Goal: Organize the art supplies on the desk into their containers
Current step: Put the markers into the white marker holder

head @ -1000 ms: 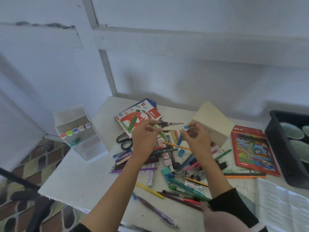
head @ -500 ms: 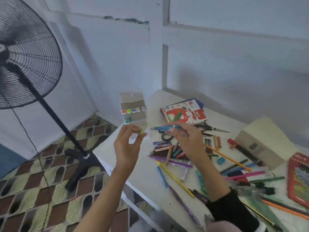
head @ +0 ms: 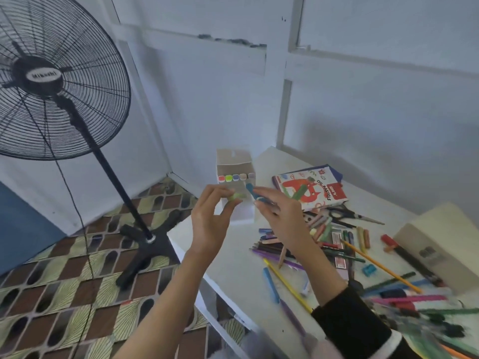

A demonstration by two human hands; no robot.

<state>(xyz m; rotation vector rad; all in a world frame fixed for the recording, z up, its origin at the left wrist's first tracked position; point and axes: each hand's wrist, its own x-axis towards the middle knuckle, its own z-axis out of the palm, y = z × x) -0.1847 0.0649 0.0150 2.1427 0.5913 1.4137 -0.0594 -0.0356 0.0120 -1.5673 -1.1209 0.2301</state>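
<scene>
My left hand (head: 210, 221) pinches a light green marker (head: 237, 196) between thumb and fingertips. A blue marker (head: 252, 191) is held in my right hand (head: 280, 216), its tip pointing up and left. Both hands hover right in front of the clear marker box (head: 234, 164) standing at the desk's left corner, which holds a row of markers (head: 235, 177) with coloured caps. A heap of pencils, pens and crayons (head: 318, 244) lies on the white desk (head: 233, 260) to the right of my hands.
An oil pastels box (head: 311, 187) and black scissors (head: 347, 216) lie behind the heap. A beige box (head: 440, 242) sits at the right. A tall black standing fan (head: 59, 81) stands on the patterned floor left of the desk.
My view has swung left. Both hands have risen from the heap with a marker each and moved left up to the marker box.
</scene>
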